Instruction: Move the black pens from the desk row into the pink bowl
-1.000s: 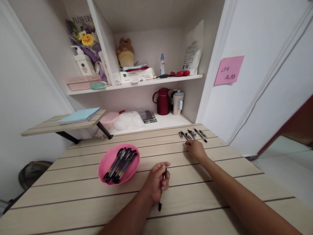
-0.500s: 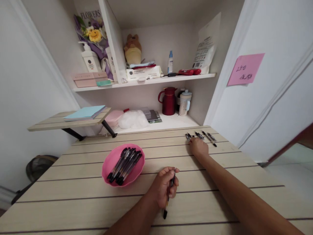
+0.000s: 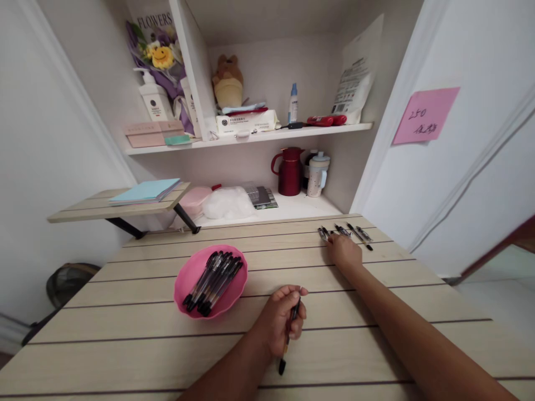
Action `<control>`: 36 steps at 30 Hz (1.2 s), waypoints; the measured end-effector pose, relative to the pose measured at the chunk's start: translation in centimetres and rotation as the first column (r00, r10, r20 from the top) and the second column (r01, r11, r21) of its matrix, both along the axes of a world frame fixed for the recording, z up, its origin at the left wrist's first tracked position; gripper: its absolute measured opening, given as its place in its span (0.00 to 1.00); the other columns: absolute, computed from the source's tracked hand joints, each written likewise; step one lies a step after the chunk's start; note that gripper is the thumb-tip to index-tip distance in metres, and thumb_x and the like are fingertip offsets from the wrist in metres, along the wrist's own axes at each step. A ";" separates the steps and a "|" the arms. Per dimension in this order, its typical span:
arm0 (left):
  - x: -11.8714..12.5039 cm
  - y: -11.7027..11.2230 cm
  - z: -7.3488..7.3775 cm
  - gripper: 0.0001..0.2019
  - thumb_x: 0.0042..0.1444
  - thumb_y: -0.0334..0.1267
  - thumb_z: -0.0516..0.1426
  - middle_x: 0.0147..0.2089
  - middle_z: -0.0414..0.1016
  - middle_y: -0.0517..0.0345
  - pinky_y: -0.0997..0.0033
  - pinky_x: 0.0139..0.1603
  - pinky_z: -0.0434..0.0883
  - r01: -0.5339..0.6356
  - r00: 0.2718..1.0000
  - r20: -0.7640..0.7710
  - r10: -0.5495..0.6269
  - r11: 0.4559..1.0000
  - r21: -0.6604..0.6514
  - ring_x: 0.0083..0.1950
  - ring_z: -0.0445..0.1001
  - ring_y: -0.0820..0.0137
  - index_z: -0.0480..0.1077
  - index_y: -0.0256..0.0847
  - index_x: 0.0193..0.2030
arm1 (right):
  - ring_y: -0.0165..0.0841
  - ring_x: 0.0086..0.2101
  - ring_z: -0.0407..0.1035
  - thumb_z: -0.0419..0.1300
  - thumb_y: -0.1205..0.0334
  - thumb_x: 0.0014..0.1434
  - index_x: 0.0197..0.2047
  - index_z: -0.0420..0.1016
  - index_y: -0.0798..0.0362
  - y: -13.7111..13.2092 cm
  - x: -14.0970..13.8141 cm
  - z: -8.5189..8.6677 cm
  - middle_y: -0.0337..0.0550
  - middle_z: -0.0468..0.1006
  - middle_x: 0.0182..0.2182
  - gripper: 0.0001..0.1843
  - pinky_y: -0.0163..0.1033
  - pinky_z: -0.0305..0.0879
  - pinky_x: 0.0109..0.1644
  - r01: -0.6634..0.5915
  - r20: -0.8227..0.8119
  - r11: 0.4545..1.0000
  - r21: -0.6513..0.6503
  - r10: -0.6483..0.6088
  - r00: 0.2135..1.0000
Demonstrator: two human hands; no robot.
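My left hand (image 3: 286, 314) is closed around an uncapped pen (image 3: 282, 365), its bare tip pointing up and away and its black end toward me. At the back right of the table, my right hand (image 3: 345, 253) reaches into a row of clear and black pen caps (image 3: 343, 230). Its fingers are pinched at one cap, which they mostly hide. Another pen (image 3: 359, 236) lies among the caps on the right. Left of my left hand, a pink bowl (image 3: 181, 278) holds several black gel pens (image 3: 215, 281) laid side by side.
A small raised shelf (image 3: 83, 209) with blue paper (image 3: 146, 191) stands at the table's back left. Behind the table (image 3: 137, 328), a white cabinet holds a red jug (image 3: 290, 171), a cup (image 3: 318, 175) and a plastic bag (image 3: 229, 203). A pink note (image 3: 426, 116) hangs on the right.
My right hand stays at the caps with its fingers pinched. My left hand keeps its grip on the pen. The view has shifted slightly.
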State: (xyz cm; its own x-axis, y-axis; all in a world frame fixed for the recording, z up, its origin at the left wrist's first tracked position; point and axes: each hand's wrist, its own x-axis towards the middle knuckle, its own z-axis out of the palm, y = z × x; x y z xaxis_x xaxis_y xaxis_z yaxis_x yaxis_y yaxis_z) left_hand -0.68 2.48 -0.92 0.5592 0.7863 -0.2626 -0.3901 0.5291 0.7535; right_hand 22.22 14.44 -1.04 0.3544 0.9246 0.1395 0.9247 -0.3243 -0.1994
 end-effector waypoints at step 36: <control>0.0 0.1 0.2 0.16 0.50 0.44 0.57 0.22 0.65 0.65 0.80 0.13 0.44 0.013 1.000 -0.011 -0.014 1.000 -0.004 0.12 0.52 0.85 0.63 0.39 0.42 | 0.38 0.36 0.68 0.52 0.58 0.52 0.34 0.74 0.48 -0.4 5.0 0.1 0.46 0.76 0.34 0.11 0.39 0.59 0.34 -0.025 -0.010 0.998 -0.060 0.024 1.000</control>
State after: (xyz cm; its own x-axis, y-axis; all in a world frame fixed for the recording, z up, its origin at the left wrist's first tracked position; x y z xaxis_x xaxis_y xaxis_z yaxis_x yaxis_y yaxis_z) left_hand -0.70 2.55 -0.73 0.5670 0.7777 -0.2714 -0.3750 0.5370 0.7556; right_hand 27.22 14.07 -0.97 0.3327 0.9396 0.0805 0.9306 -0.3133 -0.1891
